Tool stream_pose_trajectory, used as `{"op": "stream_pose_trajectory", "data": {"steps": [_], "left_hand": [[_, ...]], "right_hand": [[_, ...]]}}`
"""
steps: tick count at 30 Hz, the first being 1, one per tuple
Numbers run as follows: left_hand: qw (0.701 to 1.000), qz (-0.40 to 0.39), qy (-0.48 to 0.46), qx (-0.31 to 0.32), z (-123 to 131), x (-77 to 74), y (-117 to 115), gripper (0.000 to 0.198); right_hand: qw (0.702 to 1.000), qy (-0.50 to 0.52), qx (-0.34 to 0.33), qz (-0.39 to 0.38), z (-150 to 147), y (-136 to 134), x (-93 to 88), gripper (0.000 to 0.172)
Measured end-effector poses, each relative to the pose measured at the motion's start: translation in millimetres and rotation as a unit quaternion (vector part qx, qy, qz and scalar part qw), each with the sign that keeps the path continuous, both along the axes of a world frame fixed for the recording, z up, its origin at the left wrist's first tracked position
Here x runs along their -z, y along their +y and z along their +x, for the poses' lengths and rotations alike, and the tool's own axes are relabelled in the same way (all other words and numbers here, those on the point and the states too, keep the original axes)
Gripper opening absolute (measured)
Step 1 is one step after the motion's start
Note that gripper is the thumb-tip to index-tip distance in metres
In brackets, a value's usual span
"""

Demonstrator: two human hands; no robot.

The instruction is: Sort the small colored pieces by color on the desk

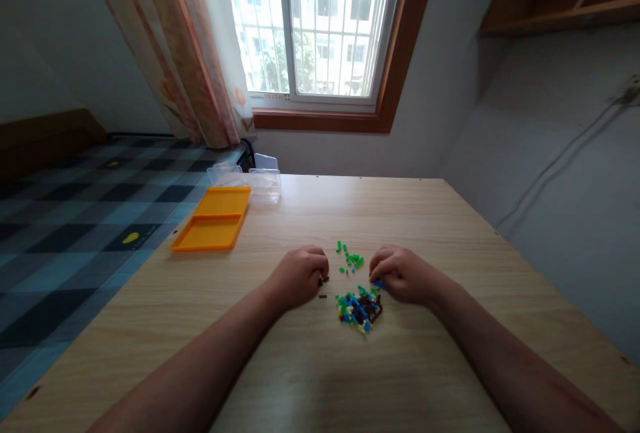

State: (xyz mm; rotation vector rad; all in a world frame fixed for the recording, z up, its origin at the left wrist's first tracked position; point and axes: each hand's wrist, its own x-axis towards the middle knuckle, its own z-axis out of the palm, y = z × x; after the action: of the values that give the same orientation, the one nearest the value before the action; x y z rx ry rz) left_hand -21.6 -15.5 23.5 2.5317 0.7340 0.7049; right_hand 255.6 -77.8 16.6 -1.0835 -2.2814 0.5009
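Observation:
On the wooden table, a mixed pile of small building bricks [357, 309] in blue, green, dark brown and pale yellow lies between my forearms. Behind it is a loose group of green bricks [354, 259]. My left hand [303, 276] rests left of the pile, fingers curled down over a few dark brown bricks [324, 280]. A separate dark brown brick [323, 296] lies just in front of that hand. At the pile's right, my right hand [400, 274] has its fingers pinched together, with blue bricks [380, 284] beneath them. What the fingertips of each hand hold is hidden.
An orange two-part tray [233, 218] sits at the table's left edge. Behind it stand clear plastic boxes [265, 186]. A bed with a checked cover [65, 239] adjoins the left side; a wall with a cable [555, 159] borders the right.

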Motion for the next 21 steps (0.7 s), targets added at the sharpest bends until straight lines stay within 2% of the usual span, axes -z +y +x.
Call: {"op": "stream_pose_trajectory", "data": {"steps": [8,15,21], "left_hand": [[1.0,-0.006,0.009,-0.005,-0.7,-0.2,0.8,0.025],[1.0,-0.006,0.012,-0.007,-0.5,-0.4,1.4,0.026],[1.0,-0.012,0.013,-0.005,-0.4,-0.3,1.9,0.025]], "right_hand": [[0.997,0.006,-0.003,-0.083,6.6,0.6,-2.3,0.04],[0.994,0.005,0.025,-0.11,5.1,-1.0,-9.3,0.031],[0.995,-0.02,0.018,-0.097,4.8,-0.6,-7.8,0.021]]}}
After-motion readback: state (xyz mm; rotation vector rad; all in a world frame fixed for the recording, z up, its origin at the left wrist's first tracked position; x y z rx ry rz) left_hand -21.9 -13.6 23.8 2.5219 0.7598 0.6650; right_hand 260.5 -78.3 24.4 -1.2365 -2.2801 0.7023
